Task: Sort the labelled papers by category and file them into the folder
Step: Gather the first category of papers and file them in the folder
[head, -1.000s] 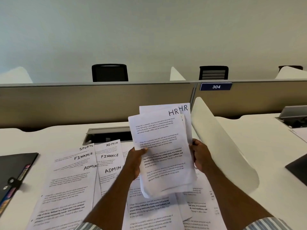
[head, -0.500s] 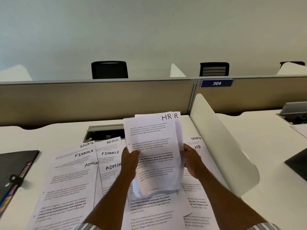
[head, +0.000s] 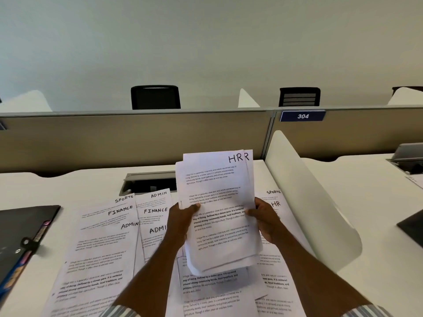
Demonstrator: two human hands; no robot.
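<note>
Both grips are closed on the HR bundle (head: 217, 186), held upright above the desk (head: 68, 186). The left hand (head: 183, 220) pinches its left edge and the right hand (head: 263, 219) its right, thumbs across the front. So one category looks nearly gathered. Left of the bundle, loose sheets (head: 103, 236) marked SPORTS, FINANCE and ADMIN lie overlapped and apparently unsorted. Just right of it, another HR sheet (head: 275, 203) waits. Far left of the bundle lies the black folder (head: 20, 236), its contents unreadable, so filing probably lies ahead.

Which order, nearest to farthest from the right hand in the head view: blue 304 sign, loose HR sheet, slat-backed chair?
1. loose HR sheet, on the desk beside the right hand.
2. blue 304 sign, on the partition ahead.
3. slat-backed chair, beyond the partition.
</note>
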